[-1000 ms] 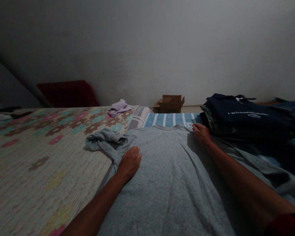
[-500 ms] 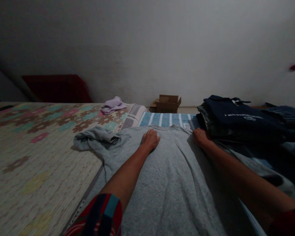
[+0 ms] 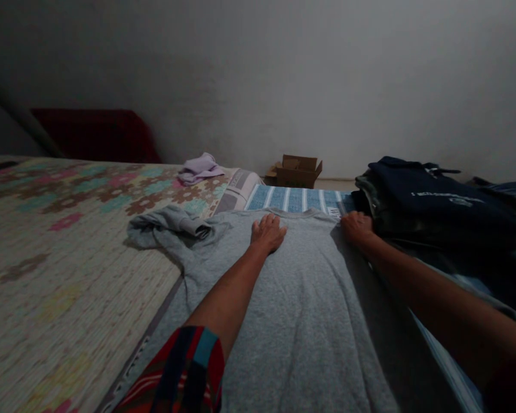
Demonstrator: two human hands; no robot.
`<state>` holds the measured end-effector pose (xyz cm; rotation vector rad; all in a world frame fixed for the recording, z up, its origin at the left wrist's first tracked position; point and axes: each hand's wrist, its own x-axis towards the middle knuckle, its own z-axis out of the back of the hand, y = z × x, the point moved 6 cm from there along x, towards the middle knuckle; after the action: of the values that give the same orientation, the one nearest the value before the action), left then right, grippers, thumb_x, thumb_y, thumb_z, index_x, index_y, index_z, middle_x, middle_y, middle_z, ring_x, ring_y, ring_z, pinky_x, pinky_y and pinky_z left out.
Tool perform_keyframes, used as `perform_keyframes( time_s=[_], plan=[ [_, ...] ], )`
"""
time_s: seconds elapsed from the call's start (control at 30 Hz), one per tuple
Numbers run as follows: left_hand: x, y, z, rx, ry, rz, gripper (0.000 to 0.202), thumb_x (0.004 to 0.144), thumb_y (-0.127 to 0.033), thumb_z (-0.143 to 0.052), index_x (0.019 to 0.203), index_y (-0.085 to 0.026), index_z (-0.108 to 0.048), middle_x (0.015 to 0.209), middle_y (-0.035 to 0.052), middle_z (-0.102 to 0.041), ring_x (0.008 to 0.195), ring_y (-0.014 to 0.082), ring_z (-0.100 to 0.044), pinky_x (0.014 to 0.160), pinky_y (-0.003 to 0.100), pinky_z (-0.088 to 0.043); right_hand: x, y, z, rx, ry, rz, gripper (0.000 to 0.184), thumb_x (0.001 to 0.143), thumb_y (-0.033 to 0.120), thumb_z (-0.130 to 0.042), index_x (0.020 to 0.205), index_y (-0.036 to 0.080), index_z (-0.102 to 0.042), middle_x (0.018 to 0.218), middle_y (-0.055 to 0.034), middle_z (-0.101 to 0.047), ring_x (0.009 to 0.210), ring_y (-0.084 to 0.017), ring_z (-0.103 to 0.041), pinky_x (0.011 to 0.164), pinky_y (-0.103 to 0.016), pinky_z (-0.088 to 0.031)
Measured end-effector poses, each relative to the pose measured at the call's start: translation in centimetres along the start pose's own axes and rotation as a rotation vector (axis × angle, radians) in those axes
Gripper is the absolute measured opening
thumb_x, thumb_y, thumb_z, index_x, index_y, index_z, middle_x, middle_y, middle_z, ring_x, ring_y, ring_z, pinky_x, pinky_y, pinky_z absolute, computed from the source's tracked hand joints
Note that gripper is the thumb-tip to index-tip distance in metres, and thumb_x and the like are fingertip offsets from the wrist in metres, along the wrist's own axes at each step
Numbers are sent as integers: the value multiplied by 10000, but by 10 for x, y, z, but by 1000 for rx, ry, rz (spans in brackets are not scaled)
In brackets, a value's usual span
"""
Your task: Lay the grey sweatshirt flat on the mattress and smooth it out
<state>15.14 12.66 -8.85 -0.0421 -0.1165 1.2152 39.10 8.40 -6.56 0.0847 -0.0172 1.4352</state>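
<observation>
A grey long-sleeved shirt (image 3: 309, 298) is spread out in front of me, neckline at the far end. Its left sleeve (image 3: 167, 223) lies bunched up on the flowered cover. My left hand (image 3: 268, 232) rests flat on the cloth just below the neckline, fingers a little apart. At the shirt's right shoulder, my right hand (image 3: 356, 228) is closed with the cloth edge in its fingers; the fingertips are hidden. Close beyond that hand is a stack of folded clothes topped by a navy garment (image 3: 438, 192) with white lettering.
Under the shirt is a blue striped cloth (image 3: 292, 198), beside a flowered bed cover (image 3: 86, 258) on the left. A lilac cloth (image 3: 201, 169) lies farther back. An open cardboard box (image 3: 298, 172) stands near the wall, and a dark red panel (image 3: 97, 135) leans at the back left.
My left hand has flattened on the shirt, its fingers more stretched out. The right shoulder has shifted slightly right with my right hand, and the cloth looks smoother. The camera view has tilted a little.
</observation>
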Motion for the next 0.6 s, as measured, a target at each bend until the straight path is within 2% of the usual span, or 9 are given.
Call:
perform_keyframes(
  time_s=[0.1, 0.2, 0.4, 0.6],
  plan=[
    [1, 0, -1, 2, 9, 5, 548, 923, -475, -224, 1369, -184, -355, 1494, 110, -292, 1372, 259, -230, 1077, 503, -178, -5, 19, -2, -7, -15, 108, 214, 916, 260, -483, 1067, 151, -589, 1149, -114, -567, 1059, -233, -524, 904, -402, -406],
    [1, 0, -1, -8, 19, 11, 547, 924, -471, -224, 1371, -184, -354, 1496, 105, -289, 1374, 251, -225, 1080, 502, -170, -5, 33, -11, 44, 8, 257, 223, 920, 194, -399, 1005, 180, -605, 1094, -101, -597, 1022, -199, -533, 884, -292, -380],
    [0, 0, 0, -16, 29, 9, 542, 927, -465, -226, 1373, -182, -348, 1502, 99, -277, 1377, 244, -214, 1080, 510, -169, 4, 17, -25, 130, -42, 285, 264, 936, 220, -326, 1098, 187, -532, 1156, -90, -559, 1043, -184, -515, 890, -258, -375],
    [2, -1, 0, -13, -7, -12, 523, 928, -461, -227, 1346, -188, -379, 1490, 100, -301, 1363, 248, -241, 1069, 513, -193, -8, 15, -24, 165, -99, 326, 250, 940, 226, -346, 1079, 159, -543, 1171, -101, -542, 1072, -194, -492, 922, -305, -369]
  ],
)
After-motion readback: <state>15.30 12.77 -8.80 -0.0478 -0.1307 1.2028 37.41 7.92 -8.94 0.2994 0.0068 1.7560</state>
